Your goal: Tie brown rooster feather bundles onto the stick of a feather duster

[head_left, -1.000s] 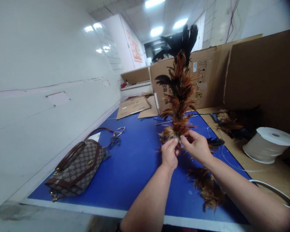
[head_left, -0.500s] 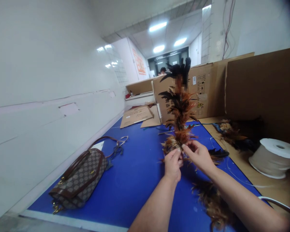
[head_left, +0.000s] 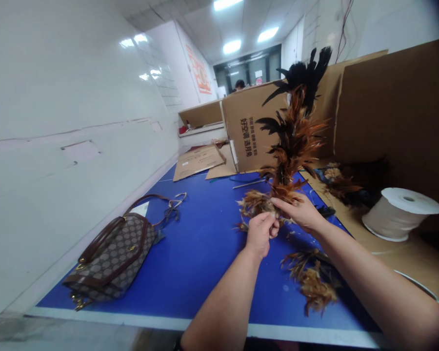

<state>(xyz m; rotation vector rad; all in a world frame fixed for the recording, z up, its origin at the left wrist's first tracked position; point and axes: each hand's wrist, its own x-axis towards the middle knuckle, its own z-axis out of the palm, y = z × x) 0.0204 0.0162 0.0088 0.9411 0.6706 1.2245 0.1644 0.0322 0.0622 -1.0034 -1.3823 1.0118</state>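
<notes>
A tall feather bundle (head_left: 294, 141), rust-brown along its length with black plumes at the top, rises from my hands and leans to the right. My right hand (head_left: 302, 212) closes around its lower part, thumb pointing left. Just below and to the left, my left hand (head_left: 261, 231) pinches at the base, its fingertips close to the right thumb. Exactly what lies between the left fingertips is hidden. Pale tan feathers (head_left: 256, 202) fan out to the left of the fingers. On the blue tabletop (head_left: 201, 253), a loose brown feather cluster (head_left: 316, 287) lies below my right forearm.
A patterned handbag (head_left: 113, 258) lies at the left by the wall. At the right stand a white spool (head_left: 400, 214) and more dark feathers (head_left: 344, 183). Cardboard boxes (head_left: 249, 131) wall off the back, with flat cardboard (head_left: 197, 161) before them. A person's head (head_left: 240, 85) shows far behind.
The feather bundle has tipped from nearly upright to leaning right. My right hand has closed farther around its lower part, while my left hand stays at the base. The camera view has shifted slightly.
</notes>
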